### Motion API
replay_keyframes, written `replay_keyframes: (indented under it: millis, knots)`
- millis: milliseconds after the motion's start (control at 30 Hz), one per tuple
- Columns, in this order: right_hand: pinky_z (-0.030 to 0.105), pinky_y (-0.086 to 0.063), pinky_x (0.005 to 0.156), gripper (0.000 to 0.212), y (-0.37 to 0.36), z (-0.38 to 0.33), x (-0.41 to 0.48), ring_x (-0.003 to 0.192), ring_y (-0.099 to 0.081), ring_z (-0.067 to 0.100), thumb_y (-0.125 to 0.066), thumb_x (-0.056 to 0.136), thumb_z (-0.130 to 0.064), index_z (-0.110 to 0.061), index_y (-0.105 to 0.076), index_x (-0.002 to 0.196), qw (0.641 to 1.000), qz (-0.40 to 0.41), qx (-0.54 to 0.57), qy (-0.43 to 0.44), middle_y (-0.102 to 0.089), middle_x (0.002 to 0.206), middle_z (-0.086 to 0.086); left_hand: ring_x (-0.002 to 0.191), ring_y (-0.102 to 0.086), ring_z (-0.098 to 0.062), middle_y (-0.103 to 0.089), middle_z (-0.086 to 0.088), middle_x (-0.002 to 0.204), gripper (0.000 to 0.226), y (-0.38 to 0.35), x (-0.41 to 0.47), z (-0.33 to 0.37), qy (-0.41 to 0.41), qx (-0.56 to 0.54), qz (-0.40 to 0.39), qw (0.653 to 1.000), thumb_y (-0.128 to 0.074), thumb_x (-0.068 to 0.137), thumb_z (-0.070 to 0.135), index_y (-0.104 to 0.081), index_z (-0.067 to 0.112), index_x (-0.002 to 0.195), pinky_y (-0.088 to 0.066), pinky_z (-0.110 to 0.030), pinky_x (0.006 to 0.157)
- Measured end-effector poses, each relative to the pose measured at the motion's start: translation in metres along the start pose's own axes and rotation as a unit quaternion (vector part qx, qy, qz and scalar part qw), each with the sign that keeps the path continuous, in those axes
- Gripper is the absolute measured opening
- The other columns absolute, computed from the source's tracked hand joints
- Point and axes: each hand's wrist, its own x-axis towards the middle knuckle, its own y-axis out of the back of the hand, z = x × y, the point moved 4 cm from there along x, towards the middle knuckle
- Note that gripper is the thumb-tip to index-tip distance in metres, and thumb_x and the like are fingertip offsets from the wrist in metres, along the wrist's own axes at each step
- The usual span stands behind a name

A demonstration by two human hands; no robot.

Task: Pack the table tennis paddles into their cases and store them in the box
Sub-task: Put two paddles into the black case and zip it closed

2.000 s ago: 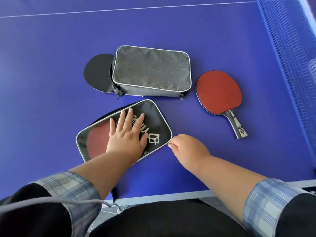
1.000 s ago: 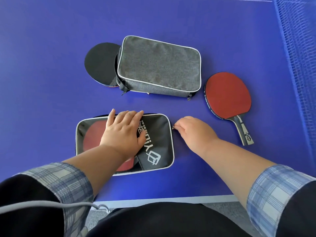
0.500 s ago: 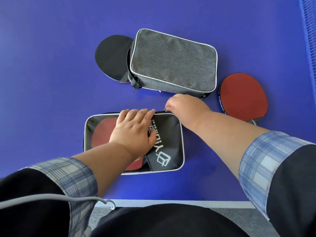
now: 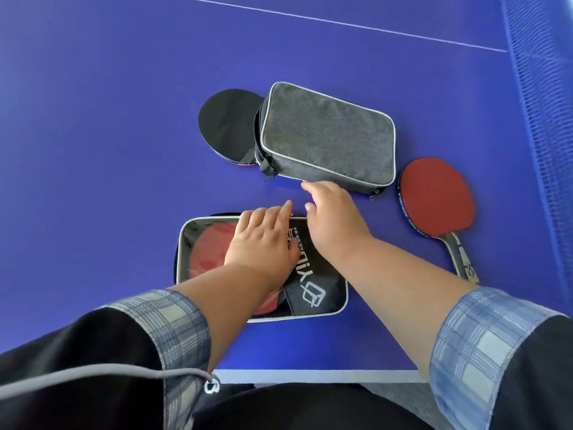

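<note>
Blue bench (image 4: pixel 108 150) fills the head view, with a net (image 4: pixel 539 88) down the right edge of the frame. Low in the centre lies a black case (image 4: pixel 313 283) with a clear window, a red paddle (image 4: pixel 207 252) showing inside it. The left hand (image 4: pixel 263 243) lies flat and spread on this case, pinning it. The right hand (image 4: pixel 335 218) reaches over the case's upper edge with fingers curled — whether it pinches a zip pull I cannot tell. Above sits a grey case (image 4: pixel 328 138), a black-faced paddle (image 4: pixel 228 127) poking out of its left end. A loose red paddle (image 4: pixel 434 197) lies at the right, handle pointing to the lower right. No box is in sight.

The cases look soft and light, likely to slide on the smooth bench unless held down — a flat palm on top suits. The paddles seem stiff and light; the handle is the natural hold, sparing the rubber faces.
</note>
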Motion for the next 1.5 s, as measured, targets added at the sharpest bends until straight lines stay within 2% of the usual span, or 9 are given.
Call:
replay_keyframes:
  millis: [100,167,267,367,500,633,833,1133,1500]
  knots:
    - [0.04,-0.029,0.117,0.048,-0.011,-0.018,-0.038,0.143,-0.037,0.023,-0.051,0.098,-0.009,-0.013,-0.049,0.146,0.995,0.058,0.034,-0.069,-0.046,0.153,0.006,0.137,-0.031,-0.017,-0.041,0.004,0.148,0.073,-0.005,0.008,0.002,0.05,-0.062,-0.053,0.995,-0.025,0.096,0.053,-0.007,0.017,0.157,-0.014,-0.036,0.114]
    - [0.04,-0.021,0.121,0.048,-0.022,-0.023,-0.053,0.149,-0.026,0.02,-0.046,0.101,-0.015,-0.015,-0.044,0.149,0.993,0.052,0.011,-0.108,-0.036,0.16,0.006,0.142,-0.026,-0.019,-0.035,0.002,0.153,0.079,-0.003,0.018,0.005,0.103,-0.124,-0.076,0.984,-0.037,0.096,0.05,0.0,0.018,0.157,-0.014,-0.036,0.115]
    - [0.047,-0.017,0.123,0.051,-0.028,-0.026,-0.062,0.153,-0.015,0.02,-0.044,0.104,-0.021,-0.017,-0.036,0.154,0.987,0.065,-0.001,-0.148,-0.024,0.165,0.005,0.138,-0.033,-0.026,-0.039,-0.001,0.152,0.075,0.01,0.028,-0.003,0.152,-0.165,-0.091,0.97,-0.055,0.093,0.041,-0.018,0.021,0.156,-0.029,-0.041,0.109]
    - [0.055,-0.016,0.122,0.061,-0.038,-0.039,-0.068,0.155,-0.009,0.021,-0.052,0.1,-0.025,-0.021,-0.03,0.156,0.982,0.082,0.024,-0.165,-0.014,0.168,0.003,0.121,-0.053,-0.028,-0.057,0.0,0.135,0.045,0.026,0.04,-0.04,0.158,-0.186,-0.11,0.963,-0.05,0.096,0.029,-0.047,0.029,0.141,-0.048,-0.043,0.094]
    - [0.058,-0.001,0.122,0.101,-0.073,-0.059,-0.075,0.156,0.007,0.029,-0.033,0.085,-0.077,-0.02,0.0,0.16,0.987,0.023,-0.056,-0.149,0.004,0.17,0.007,0.103,-0.061,-0.021,-0.056,0.007,0.128,0.049,0.035,0.057,-0.063,0.014,-0.096,-0.205,0.974,-0.046,0.097,0.01,-0.048,0.035,0.139,-0.054,-0.043,0.086]
    - [0.057,0.004,0.122,0.123,-0.091,-0.049,-0.075,0.156,0.007,0.03,-0.02,0.071,-0.094,-0.013,0.009,0.159,0.978,0.039,-0.126,-0.159,0.0,0.17,0.008,0.102,-0.062,-0.017,-0.056,0.011,0.127,0.059,0.03,0.079,-0.043,-0.175,-0.044,-0.283,0.942,-0.048,0.096,0.01,-0.044,0.049,0.14,-0.054,-0.043,0.086]
    - [0.06,-0.001,0.122,0.116,-0.096,-0.05,-0.073,0.155,0.001,0.036,-0.02,0.07,-0.094,-0.024,0.001,0.16,0.974,0.041,-0.155,-0.161,-0.006,0.17,0.008,0.097,-0.061,-0.024,-0.057,0.009,0.111,0.029,0.03,0.092,-0.024,-0.303,0.065,-0.268,0.912,-0.045,0.097,0.025,-0.06,0.041,0.117,-0.055,-0.045,0.077]
    - [0.061,0.001,0.121,0.098,-0.092,-0.052,-0.072,0.154,0.005,0.038,-0.013,0.075,-0.092,-0.041,0.011,0.156,0.974,0.014,-0.166,-0.152,-0.002,0.17,0.007,0.093,-0.054,-0.022,-0.05,0.007,0.107,0.024,0.031,0.078,-0.064,-0.297,0.086,-0.19,0.932,-0.05,0.094,0.015,-0.057,0.034,0.107,-0.037,-0.035,0.056]
    - [0.062,-0.007,0.12,0.097,-0.095,-0.051,-0.072,0.154,-0.004,0.039,-0.013,0.077,-0.09,-0.039,0.003,0.158,0.969,0.03,-0.187,-0.156,-0.009,0.169,0.008,0.081,-0.058,-0.019,-0.044,0.014,0.097,0.022,0.04,0.034,-0.141,-0.212,0.05,-0.198,0.956,-0.054,0.094,0.017,-0.051,0.038,0.096,-0.049,-0.035,0.059]
